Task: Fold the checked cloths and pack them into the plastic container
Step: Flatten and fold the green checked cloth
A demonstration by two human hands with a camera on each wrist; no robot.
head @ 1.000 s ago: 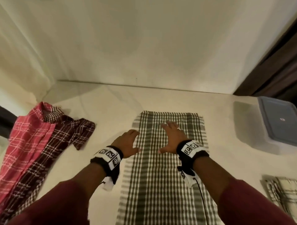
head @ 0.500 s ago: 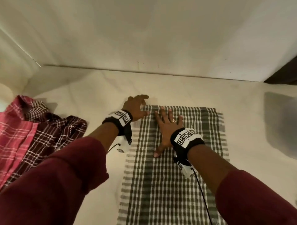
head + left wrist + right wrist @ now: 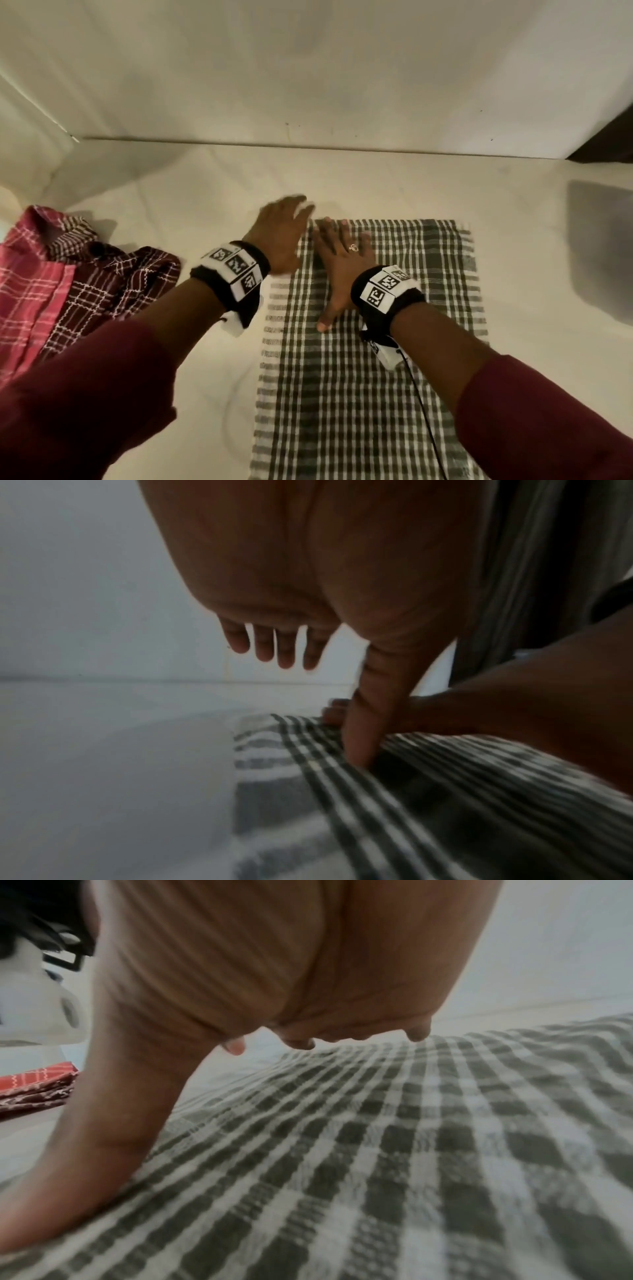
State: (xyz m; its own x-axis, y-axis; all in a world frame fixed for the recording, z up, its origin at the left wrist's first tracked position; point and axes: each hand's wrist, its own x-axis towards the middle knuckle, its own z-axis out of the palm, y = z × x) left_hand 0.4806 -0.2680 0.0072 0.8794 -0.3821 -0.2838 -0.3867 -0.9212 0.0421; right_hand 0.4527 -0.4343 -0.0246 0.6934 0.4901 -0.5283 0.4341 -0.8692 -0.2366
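Two hands work at the far end of one grey-and-white checked cloth [image 3: 373, 342] spread flat on a pale surface [image 3: 205, 192], as seen from the head camera. The right hand [image 3: 339, 263] lies palm down on the cloth with fingers straight and spread, a ring [image 3: 353, 247] on one finger, its fingertips near the cloth's far-left corner. The left hand [image 3: 282, 236] is just left of those fingertips at the cloth's left edge, blurred, fingers loosely extended and holding nothing. Half a second ago its fingers were curled near that same corner; now they look straighter, and the right hand has slid a little toward the corner. Two wristbands, the left one [image 3: 233, 270] and the right one [image 3: 385, 289], carry black-and-white square marker codes; no readable writing shows. Well left of the left hand lie one pink checked cloth [image 3: 27, 281] and one maroon checked cloth [image 3: 113, 291], crumpled together. The plastic container is out of view; only a dark shadow [image 3: 599, 253] falls far right of the right hand.

From the left wrist, the left hand [image 3: 308, 588] hangs above the surface with four fingers straight, while its thumb [image 3: 363, 729] points down onto the cloth [image 3: 445, 804] edge beside the right hand [image 3: 514, 696].

From the right wrist, the right hand [image 3: 240, 974] shows flat over the cloth [image 3: 411, 1150], thumb [image 3: 103, 1123] stretched out on the fabric, with the red cloth pile [image 3: 34, 1091] beyond the thumb.
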